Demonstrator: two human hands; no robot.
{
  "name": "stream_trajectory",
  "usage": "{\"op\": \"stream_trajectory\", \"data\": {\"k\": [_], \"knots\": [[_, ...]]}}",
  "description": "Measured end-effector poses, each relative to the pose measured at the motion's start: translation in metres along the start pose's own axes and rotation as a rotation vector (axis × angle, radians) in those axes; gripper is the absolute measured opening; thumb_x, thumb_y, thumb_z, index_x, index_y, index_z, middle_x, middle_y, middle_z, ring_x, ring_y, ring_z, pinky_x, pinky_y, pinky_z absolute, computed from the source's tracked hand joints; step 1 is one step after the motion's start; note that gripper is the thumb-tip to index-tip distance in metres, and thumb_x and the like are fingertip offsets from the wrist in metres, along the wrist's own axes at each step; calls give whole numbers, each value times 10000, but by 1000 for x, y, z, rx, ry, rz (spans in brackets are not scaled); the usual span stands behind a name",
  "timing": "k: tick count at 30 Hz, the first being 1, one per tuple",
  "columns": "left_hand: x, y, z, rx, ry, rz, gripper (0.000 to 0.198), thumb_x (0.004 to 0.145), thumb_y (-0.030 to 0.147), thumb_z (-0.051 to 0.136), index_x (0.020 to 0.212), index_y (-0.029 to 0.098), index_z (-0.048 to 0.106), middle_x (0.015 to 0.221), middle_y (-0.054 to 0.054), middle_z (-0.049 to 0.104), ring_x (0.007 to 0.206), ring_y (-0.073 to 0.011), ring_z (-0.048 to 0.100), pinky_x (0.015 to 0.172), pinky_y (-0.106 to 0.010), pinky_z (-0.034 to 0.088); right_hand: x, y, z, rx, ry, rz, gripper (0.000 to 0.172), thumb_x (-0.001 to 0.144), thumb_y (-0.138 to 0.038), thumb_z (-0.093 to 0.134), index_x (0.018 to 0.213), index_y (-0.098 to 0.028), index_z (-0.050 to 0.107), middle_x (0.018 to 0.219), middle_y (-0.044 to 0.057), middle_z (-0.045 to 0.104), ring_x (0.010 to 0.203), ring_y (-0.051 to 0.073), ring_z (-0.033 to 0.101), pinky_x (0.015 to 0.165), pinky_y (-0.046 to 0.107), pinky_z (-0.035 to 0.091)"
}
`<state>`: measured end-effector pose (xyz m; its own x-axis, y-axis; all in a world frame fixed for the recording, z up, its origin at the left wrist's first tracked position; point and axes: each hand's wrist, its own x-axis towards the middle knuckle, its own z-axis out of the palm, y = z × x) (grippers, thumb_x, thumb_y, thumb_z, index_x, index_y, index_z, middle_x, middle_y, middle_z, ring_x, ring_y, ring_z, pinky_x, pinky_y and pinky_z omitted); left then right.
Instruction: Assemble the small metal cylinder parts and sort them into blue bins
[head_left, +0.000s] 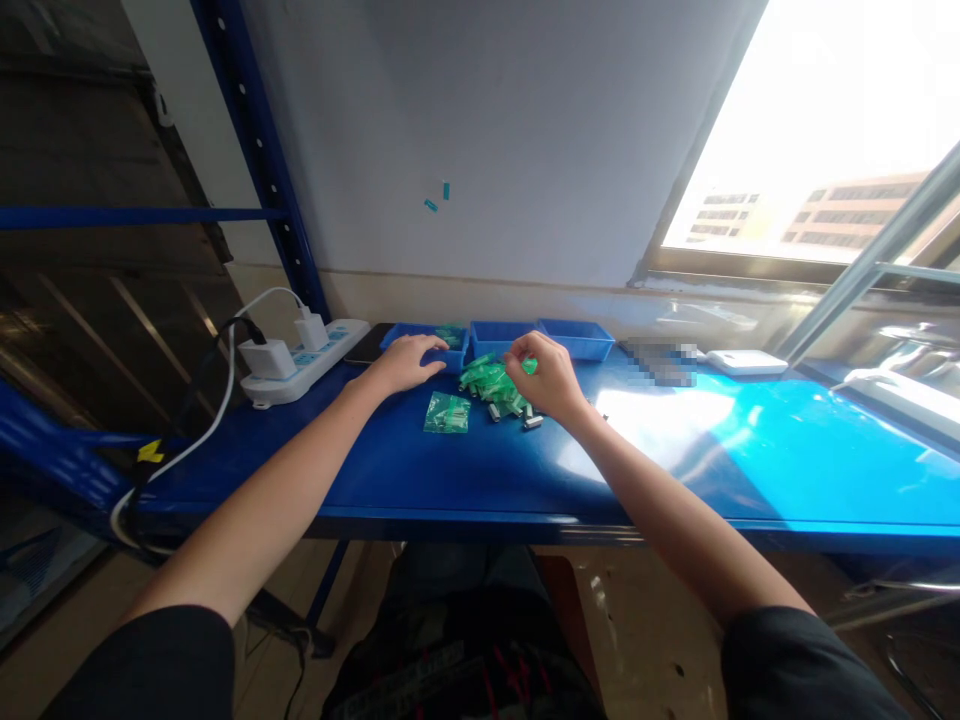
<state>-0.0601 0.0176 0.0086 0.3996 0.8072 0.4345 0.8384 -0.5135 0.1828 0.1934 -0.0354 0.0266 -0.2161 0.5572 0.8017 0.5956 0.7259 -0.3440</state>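
Note:
A heap of small green bagged parts [491, 385] lies on the blue table [675, 450] in front of three blue trays. My left hand [405, 362] rests flat, fingers spread, against the front rim of the left blue tray [420, 340], which holds a few green bags. My right hand [546, 375] is over the right side of the heap, fingers curled in a pinch on a green bag [529, 366]. A single green bag [447, 412] lies apart, in front of the heap. Small silver parts [532, 422] lie beside my right wrist.
A middle blue tray [499, 335] and a right blue tray [577, 338] stand by the wall. At the left is a white power strip [304, 362] with chargers and cables, and a dark phone [369, 345]. A white flat device [745, 362] lies near the window.

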Motion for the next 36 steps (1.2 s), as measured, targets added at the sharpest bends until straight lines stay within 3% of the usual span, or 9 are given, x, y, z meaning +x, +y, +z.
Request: {"op": "stream_trajectory", "data": {"k": [8,11,17,20,22,26,30,33,36], "knots": [[24,7,22,170,41,-90,342,891,223,404,1156,250,619,1114,-59,665,1069,-248,605,927,-382,439,6,14,-6,-125,70,87,133,681,-202,473,630,-233,354,627,-17,498,604,142,450,606,271,350],[30,8,23,181,36,-114,320,862,276,465,1133,243,632,1115,-68,641,1075,-263,593,960,-404,424,9,37,-10,-204,12,163,194,767,-282,480,622,-230,362,617,-12,508,612,147,463,617,274,347],[61,-14,8,49,237,-226,394,868,368,465,1203,193,578,1262,-106,539,1161,-253,540,1012,-354,409,27,99,-15,-415,-153,424,229,844,-404,497,828,-190,574,861,82,664,830,224,580,734,316,403],[89,-30,2,14,97,-257,437,838,322,494,1237,157,561,1184,-126,615,1044,-237,607,912,-334,469,38,121,-11,-491,-174,456,319,856,-408,490,1024,-158,595,1041,127,659,1011,266,565,834,347,413],[102,-37,1,4,12,-251,374,757,297,581,1102,165,644,1040,-99,684,932,-229,643,822,-303,496,41,129,-7,-504,-210,469,409,862,-458,484,1129,-161,570,1131,132,639,1082,283,546,863,364,415],[105,-36,2,-23,-100,-152,319,684,226,587,985,197,689,891,-44,713,825,-199,651,749,-263,489,39,135,0,-532,-356,480,508,893,-550,405,1200,-175,557,1169,133,641,1115,307,553,931,424,386],[96,-28,-3,-69,-244,-101,535,711,302,562,1237,204,588,938,-31,721,824,-182,654,729,-238,486,35,133,0,-538,-407,460,524,916,-551,363,1209,-169,568,1154,136,653,1109,298,568,933,398,388],[91,-23,-4,-77,-394,-160,497,783,459,506,1193,210,636,1121,-43,702,992,-193,639,810,-214,477,33,131,-2,-554,-414,442,515,916,-548,373,1218,-184,575,1156,137,651,1115,306,562,932,412,388],[90,-19,-1,-38,-424,-198,495,830,522,442,1166,235,664,1239,-37,654,1090,-209,614,883,-230,462,31,130,-2,-570,-399,429,515,915,-566,374,1249,-226,567,1179,129,641,1141,317,540,957,457,362]]}}
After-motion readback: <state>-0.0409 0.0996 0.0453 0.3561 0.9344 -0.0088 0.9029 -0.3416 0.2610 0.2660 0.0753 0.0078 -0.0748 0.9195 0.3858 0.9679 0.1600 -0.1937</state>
